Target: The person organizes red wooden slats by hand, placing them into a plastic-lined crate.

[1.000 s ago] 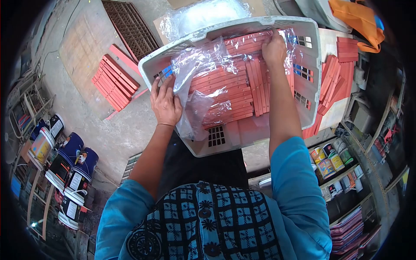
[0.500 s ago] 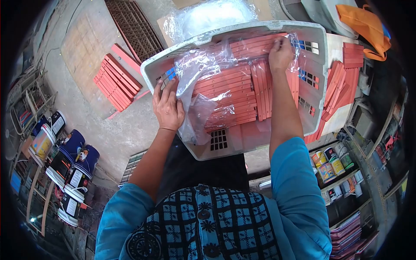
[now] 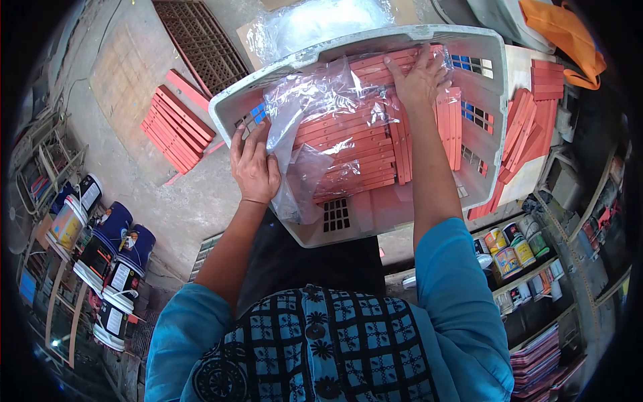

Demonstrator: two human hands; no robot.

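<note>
Red slats in rows inside grey crate, clear film over their left part, toward 10 o'clock. Left hand closed on crate edge at 9 o'clock. Right hand open, fingers spread on slats at 1 o'clock, just inside far edge. Crate floor shows at 6 o'clock, gap along 3 o'clock wall. Outside, loose slats at 9 o'clock, stacked slats at 3 o'clock
</note>
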